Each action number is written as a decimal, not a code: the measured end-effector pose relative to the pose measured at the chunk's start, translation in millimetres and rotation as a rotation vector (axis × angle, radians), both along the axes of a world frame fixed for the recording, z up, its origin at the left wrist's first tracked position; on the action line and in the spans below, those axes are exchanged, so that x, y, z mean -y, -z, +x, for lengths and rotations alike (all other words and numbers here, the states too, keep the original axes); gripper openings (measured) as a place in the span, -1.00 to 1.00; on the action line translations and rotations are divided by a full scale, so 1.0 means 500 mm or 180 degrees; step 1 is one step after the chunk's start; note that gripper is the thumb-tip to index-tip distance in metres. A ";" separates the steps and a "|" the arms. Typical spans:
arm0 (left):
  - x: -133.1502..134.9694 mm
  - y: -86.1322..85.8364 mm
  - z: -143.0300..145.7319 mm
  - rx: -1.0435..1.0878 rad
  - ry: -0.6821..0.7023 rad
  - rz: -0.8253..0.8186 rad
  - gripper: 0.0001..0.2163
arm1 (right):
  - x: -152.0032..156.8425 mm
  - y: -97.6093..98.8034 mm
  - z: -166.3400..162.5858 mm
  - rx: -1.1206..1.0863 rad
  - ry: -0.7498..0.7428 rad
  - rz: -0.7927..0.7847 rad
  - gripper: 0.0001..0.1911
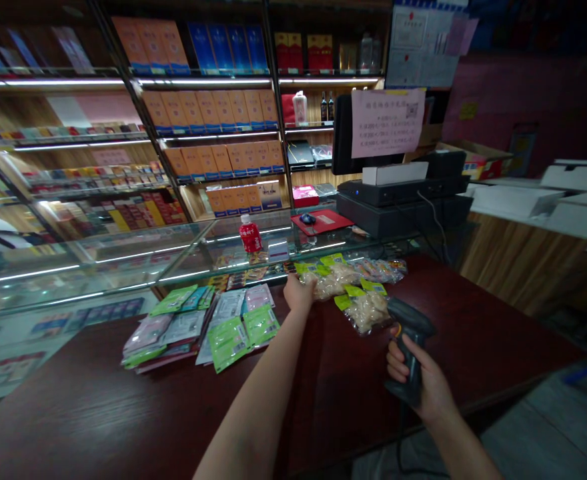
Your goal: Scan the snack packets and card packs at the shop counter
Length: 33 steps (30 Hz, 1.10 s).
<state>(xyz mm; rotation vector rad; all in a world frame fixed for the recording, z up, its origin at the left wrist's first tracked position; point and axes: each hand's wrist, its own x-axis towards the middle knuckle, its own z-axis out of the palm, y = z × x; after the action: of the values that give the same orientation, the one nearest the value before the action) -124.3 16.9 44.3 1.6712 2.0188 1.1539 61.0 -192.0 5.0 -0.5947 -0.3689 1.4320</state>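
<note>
My right hand [423, 380] is wrapped round the handle of a dark barcode scanner [407, 327], whose head points toward a clear snack bag with a yellow-green label [368, 308] on the dark red counter. My left hand [298, 291] reaches forward and closes on another clear snack bag [326, 283] at the near end of a row of similar bags [373, 270]. A spread of flat green, pink and white packets [198, 327] lies to the left of my left arm.
Beyond the dark red counter [123, 413] runs a glass display case [123, 260] with a red-labelled bottle [250, 235] on it. A till with monitor and paper notice [398, 180] stands at the right. Shelves of boxed goods [213, 113] fill the back wall.
</note>
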 end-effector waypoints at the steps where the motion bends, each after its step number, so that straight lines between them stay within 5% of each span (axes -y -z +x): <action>1: 0.005 0.002 -0.003 -0.0238 0.0004 0.0011 -0.64 | 0.000 0.001 0.000 0.0000 0.0010 -0.0005 -0.69; 8: 0.022 0.055 -0.032 -0.0552 0.0672 0.0291 -0.60 | 0.001 0.001 -0.004 0.0033 0.0039 -0.0014 -0.69; 13: 0.013 0.074 -0.037 -0.0522 0.0750 0.0196 -0.59 | 0.002 -0.001 -0.004 0.0044 0.0032 -0.0013 -0.69; 22: 0.034 0.042 -0.010 -0.0754 0.0870 -0.0032 -0.69 | 0.000 0.002 -0.003 0.0104 0.0042 0.0032 -0.71; 33: 0.068 0.003 0.016 -0.0977 0.0104 -0.0332 -0.57 | -0.003 0.007 -0.001 0.0047 0.0025 0.0044 -0.71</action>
<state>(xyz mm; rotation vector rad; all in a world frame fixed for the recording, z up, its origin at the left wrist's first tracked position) -116.4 -16.9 42.8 1.9159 2.1752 0.8049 60.3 -190.6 1.5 -0.5953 -0.3874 1.4172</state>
